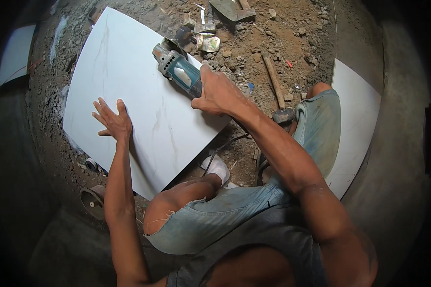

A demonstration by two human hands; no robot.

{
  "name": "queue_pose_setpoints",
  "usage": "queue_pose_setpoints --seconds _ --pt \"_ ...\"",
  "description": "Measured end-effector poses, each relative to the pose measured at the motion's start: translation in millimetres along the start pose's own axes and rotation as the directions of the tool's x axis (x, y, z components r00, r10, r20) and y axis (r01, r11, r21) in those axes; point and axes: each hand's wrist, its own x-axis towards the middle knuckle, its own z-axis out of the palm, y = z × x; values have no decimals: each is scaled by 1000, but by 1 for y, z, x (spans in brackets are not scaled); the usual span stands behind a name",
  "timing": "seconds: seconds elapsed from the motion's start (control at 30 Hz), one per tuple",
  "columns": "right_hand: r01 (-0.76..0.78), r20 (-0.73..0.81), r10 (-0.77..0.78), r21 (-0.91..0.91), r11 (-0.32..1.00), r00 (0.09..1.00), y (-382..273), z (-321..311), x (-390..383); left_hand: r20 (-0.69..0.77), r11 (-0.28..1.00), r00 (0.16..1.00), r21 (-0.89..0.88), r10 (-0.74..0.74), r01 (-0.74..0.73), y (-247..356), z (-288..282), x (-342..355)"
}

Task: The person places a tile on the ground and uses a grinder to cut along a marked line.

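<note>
A large white marble-veined tile [105, 62] lies in front of me over the dirt and rubble. My left hand [112, 119] rests on its left part, palm down with the fingers spread. My right hand [213, 91] grips a teal angle grinder [182, 71] by its body, over the tile's upper right edge; the grinder's head and guard sit at that edge, its disc mostly hidden. A dark cord [227, 142] runs from below my right hand down past the tile's edge.
A hammer with a wooden handle [273, 76] lies on the rubble [244, 43] at right. More white tiles stand at far left [17, 52] and lie at right [357, 119]. A round metal object [91, 203] sits at lower left. My bent legs and white-covered foot [215, 167] are below.
</note>
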Motion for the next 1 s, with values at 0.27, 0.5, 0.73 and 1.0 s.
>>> queue_pose_setpoints --seconds 0.27,0.5,0.73,1.0 --pt "43 -41 -43 11 999 998 3 7 4 -13 1000 1000 -23 -2 2 1 1 -1" --pt "36 -22 -36 -25 999 999 4 7 -1 -13 1000 1000 -24 0 0 2 1 0" --pt "35 -14 -36 -13 999 999 6 4 -8 -16 1000 1000 -12 -3 3 1 2 2" --pt "7 25 -7 20 1000 1000 3 -4 -13 -16 1000 1000 -2 -5 5 0 3 1"
